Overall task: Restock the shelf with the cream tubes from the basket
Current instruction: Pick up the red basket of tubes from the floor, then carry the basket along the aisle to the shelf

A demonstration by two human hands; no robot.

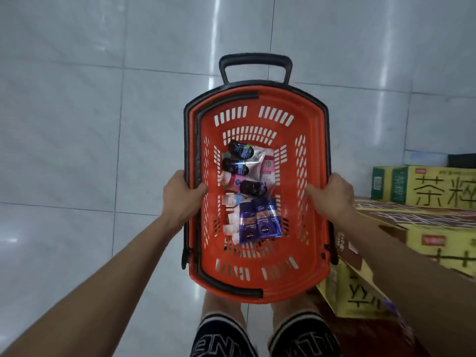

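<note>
An orange plastic basket (313,140) with black handles hangs in front of me above the tiled floor. My left hand (181,195) grips its left rim, thumb inside the basket. On the opposite rim, my right hand (333,195) grips the same way. Several cream tubes (251,191) lie on the basket's bottom: dark-capped silver ones at the far end, a pink one in the middle, blue ones (260,220) nearest me. No shelf is in view.
Yellow cardboard cartons (427,189) with printed characters are stacked at the right, close to the basket's right side and my right forearm. Grey floor tiles (77,150) spread to the left and ahead. My legs and shoes (224,338) show below the basket.
</note>
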